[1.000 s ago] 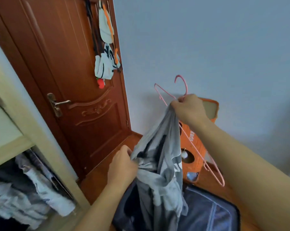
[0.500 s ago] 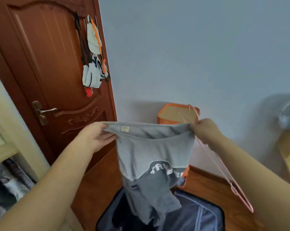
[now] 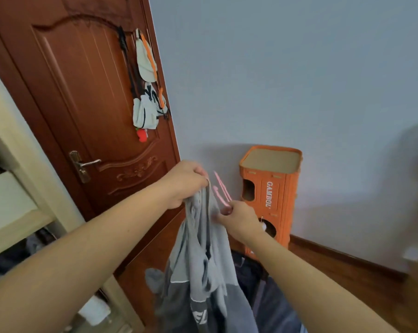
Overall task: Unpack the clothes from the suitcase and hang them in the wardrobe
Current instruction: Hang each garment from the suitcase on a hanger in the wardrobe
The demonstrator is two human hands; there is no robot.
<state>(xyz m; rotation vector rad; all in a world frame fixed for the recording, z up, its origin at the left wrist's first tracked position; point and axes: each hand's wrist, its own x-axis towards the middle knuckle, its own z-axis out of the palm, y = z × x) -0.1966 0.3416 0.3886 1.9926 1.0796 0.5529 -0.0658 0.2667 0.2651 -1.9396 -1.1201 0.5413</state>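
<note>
Left hand (image 3: 185, 182) is gripping the bunched top of a grey shirt (image 3: 203, 267), fingers curled tight round the fabric, holding it up at about door-handle height. The shirt is hanging straight down from that fist, in folds, with part of a white print showing near its lower edge.

Right hand (image 3: 240, 218) is sitting just beside the shirt, a little below the left hand, fingers closed on a pink hanger (image 3: 221, 188). The hanger's thin bars are sticking up and to the left from the fingers, close against the gathered cloth. Cannot tell whether the hanger is going inside the shirt or lying beside it.

Below the shirt, a dark suitcase (image 3: 272, 306) is lying open on the wooden floor (image 3: 342, 277).

The wardrobe (image 3: 22, 212) is standing at the left edge, pale frame and shelf, with dark and light clothes piled in the lower section.

A brown door (image 3: 87, 97) is behind the arms, with caps (image 3: 146, 92) hanging on it. An orange cardboard tower (image 3: 271, 195) is standing against the blue-grey wall (image 3: 287, 68), just past the right hand.
</note>
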